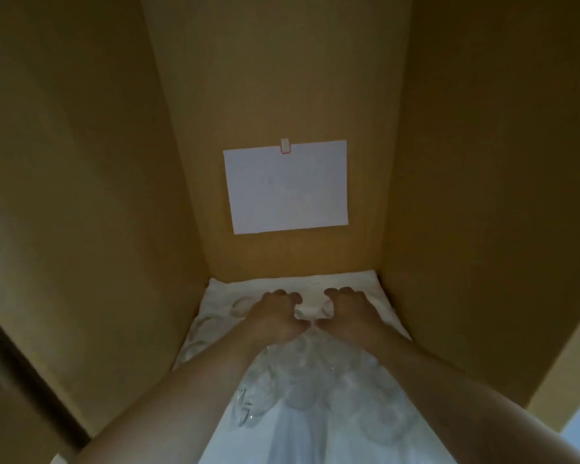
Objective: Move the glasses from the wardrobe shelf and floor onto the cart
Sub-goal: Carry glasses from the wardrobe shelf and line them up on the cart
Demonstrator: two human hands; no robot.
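Paper on the back wall

A white sheet of paper (pixel 285 188) hangs on the brown back panel (pixel 282 78), held at its top edge by a small red-edged clip (pixel 285 146).

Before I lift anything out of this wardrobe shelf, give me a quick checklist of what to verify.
1. Left hand reaching the rear glass: ok.
2. Right hand on its other side: ok.
3. Fingers firmly closed on the glass: cannot tell, blurred.
4. Path back clear: not ok, clear glasses crowd the white cloth beneath the forearms.
5. Cart ready to receive: cannot tell, out of view.
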